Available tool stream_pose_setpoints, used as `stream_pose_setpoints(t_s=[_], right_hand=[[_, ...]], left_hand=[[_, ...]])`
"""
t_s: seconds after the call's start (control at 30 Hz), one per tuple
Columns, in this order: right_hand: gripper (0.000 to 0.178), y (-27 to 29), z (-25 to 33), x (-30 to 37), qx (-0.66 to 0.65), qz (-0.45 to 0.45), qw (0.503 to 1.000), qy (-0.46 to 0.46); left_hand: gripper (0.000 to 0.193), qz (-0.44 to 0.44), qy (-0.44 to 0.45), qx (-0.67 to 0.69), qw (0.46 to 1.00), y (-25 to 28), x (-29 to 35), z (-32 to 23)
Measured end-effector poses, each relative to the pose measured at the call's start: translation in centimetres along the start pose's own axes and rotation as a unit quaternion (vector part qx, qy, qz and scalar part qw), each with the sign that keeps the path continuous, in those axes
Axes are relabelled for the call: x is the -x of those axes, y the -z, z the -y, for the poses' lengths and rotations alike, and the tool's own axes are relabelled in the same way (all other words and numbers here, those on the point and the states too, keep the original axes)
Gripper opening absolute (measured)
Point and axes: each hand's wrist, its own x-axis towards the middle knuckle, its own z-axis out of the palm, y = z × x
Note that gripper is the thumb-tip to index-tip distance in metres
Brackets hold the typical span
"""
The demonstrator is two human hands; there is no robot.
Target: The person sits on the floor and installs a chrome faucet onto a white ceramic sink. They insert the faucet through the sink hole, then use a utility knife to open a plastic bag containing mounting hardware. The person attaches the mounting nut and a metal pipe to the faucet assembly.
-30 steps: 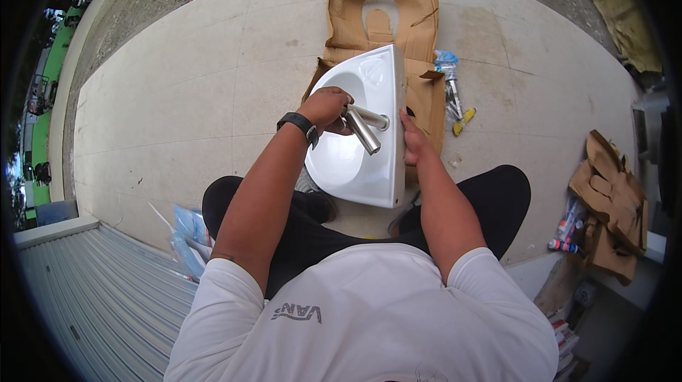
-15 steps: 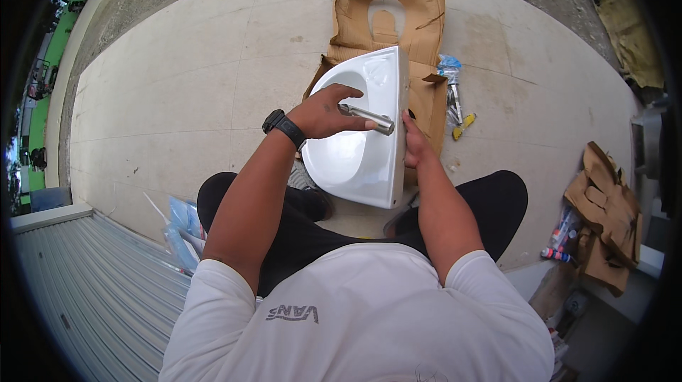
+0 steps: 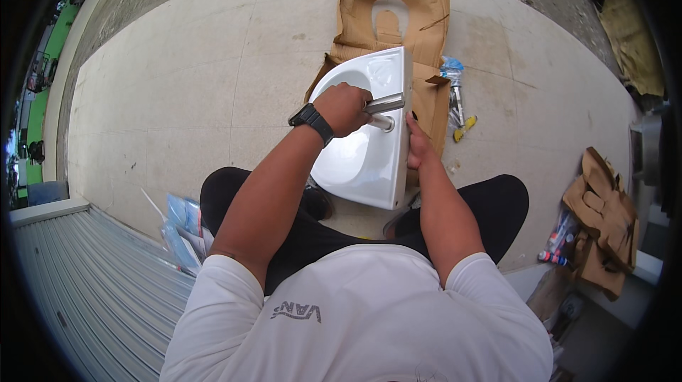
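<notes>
A white wall-type sink [image 3: 383, 176] stands tilted between my knees, its bowl facing left and its flat back edge on the right. A silver faucet [image 3: 386, 104] rises from the sink's deck, its base at the deck hole. My left hand [image 3: 343, 108], with a black watch on the wrist, is closed around the faucet's body. Along the back edge, my right hand [image 3: 420, 144] grips the sink with the thumb up. Its other fingers are hidden behind the sink.
An opened cardboard box [image 3: 355, 20] lies beyond and under the sink. To its right are a bagged metal part [image 3: 455, 91] and a small yellow packet [image 3: 465, 128]. Torn cardboard [image 3: 600, 204] lies far right; blue plastic bags [image 3: 183, 219] sit left by a ribbed metal shutter [image 3: 106, 282].
My left hand has shifted right and wrapped round the faucet, which has turned so its upper part points toward the back edge. My right hand keeps its place on the sink.
</notes>
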Motion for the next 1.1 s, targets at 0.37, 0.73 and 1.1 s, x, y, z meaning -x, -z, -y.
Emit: stream_pose_setpoints(t_s=[0.37, 0.73, 1.1], right_hand=[[0.078, -0.1, 0.1, 0.0, -0.017, -0.007, 0.999, -0.027], [0.078, 0.6, -0.3, -0.5, -0.060, 0.036, 0.997, 0.035], [0.085, 0.5, 0.4, -1.7, 0.018, -0.013, 1.000, 0.011]], left_hand=[[0.037, -0.023, 0.002, 0.084, 0.996, -0.3, -0.8, 1.1], [0.044, -0.049, 0.057, 0.107, 0.991, -0.8, -1.5, 1.6], [0.044, -0.026, 0.072, 0.158, 0.985, -1.1, -1.9, 1.8]])
